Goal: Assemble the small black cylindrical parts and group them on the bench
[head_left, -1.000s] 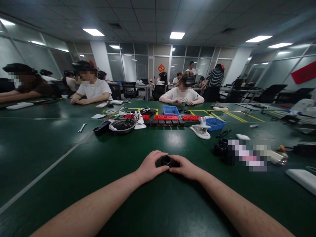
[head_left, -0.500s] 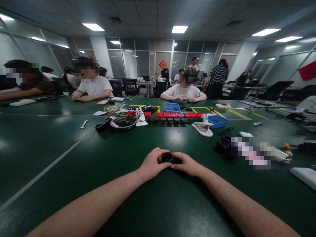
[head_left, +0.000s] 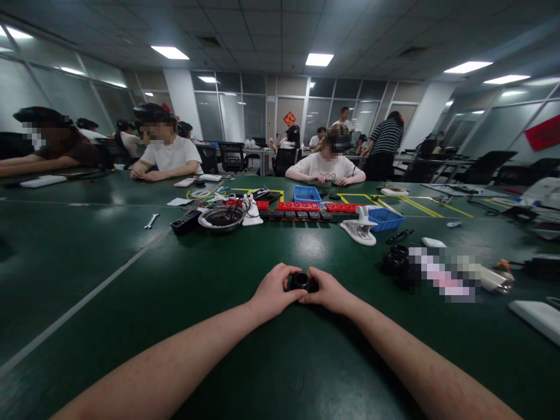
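Note:
A small black round part (head_left: 300, 281) with a dark ring-shaped opening on top rests at the middle of the green table, between my two hands. My left hand (head_left: 275, 293) curls round its left side, index finger behind and thumb in front. From the right, my right hand (head_left: 326, 289) closes on it with bent fingers, and its thumb meets the left thumb at the near side. The part's lower sides are hidden by the fingers. I cannot make out what kind of part it is.
Ahead lie a metal bowl (head_left: 221, 219), a white clip base (head_left: 359, 227), red power strips (head_left: 298, 206) and a blue bin (head_left: 385, 219). A wrench (head_left: 151, 221) lies left. Black round items (head_left: 396, 259) sit right. Several people sit across the table.
Both hands stay round the black part, with only slight shifts of the right fingers towards it. The whole view has tilted a little.

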Available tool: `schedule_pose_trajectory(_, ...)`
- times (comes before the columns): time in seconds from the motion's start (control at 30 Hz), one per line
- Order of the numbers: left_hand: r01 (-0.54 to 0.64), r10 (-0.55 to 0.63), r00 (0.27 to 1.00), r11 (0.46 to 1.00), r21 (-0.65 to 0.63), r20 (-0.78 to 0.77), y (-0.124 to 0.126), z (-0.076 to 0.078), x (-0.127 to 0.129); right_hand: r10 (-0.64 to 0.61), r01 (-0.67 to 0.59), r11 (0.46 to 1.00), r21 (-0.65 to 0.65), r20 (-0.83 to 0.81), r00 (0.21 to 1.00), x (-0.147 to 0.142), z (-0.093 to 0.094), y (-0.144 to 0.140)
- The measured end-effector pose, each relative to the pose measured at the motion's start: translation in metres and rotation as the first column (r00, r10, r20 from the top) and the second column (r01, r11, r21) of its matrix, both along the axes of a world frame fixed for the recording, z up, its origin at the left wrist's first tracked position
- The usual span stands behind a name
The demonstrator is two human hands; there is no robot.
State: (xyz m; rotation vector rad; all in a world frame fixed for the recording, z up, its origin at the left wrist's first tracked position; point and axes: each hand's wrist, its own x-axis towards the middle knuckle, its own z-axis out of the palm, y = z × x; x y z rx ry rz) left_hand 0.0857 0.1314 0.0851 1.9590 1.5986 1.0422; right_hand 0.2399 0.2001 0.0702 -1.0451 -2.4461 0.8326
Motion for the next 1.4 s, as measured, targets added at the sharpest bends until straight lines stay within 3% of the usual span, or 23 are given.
schedule_pose_trajectory(0.13, -0.067, 0.067, 0.998, 0.998, -0.017, 0.009, 0.001, -0.001, -0.001, -0.241, 0.195, 0.95, 0.246, 0.172, 0.955, -0.014, 0.003, -0.017)
schedule_pose_trajectory(0.27, -0.084, 0.084, 0.996, 0.996, -0.005, -0.004, 0.002, -0.002, -0.003, -0.231, 0.158, 0.935, 0.319, 0.203, 0.952, -0.013, 0.006, -0.022)
schedule_pose_trajectory(0.43, 0.074, -0.074, 0.997, 0.997, -0.015, 0.034, 0.005, -0.003, -0.009, 0.085, -0.079, 0.983, 0.167, -0.031, 0.996, 0.002, 0.007, -0.012)
schedule_pose_trajectory(0.57, 0.185, -0.177, 0.978, 0.981, -0.063, 0.11, 0.01, -0.006, -0.015, 0.27, -0.282, 0.958, -0.052, -0.163, 0.949, 0.009, 0.009, -0.004)
schedule_pose_trajectory(0.67, 0.205, -0.194, 0.972, 0.975, -0.079, 0.131, 0.013, -0.008, -0.017, 0.291, -0.309, 0.945, -0.107, -0.159, 0.943, 0.01, 0.009, 0.001)
schedule_pose_trajectory(0.9, 0.207, -0.195, 0.973, 0.975, -0.085, 0.125, 0.013, -0.008, -0.017, 0.296, -0.296, 0.955, -0.002, -0.069, 0.953, 0.009, 0.005, 0.007)
schedule_pose_trajectory(1.4, 0.207, -0.193, 0.97, 0.975, -0.084, 0.147, 0.013, -0.01, -0.017, 0.268, -0.269, 0.963, -0.008, -0.068, 0.961, 0.007, 0.005, 0.005)
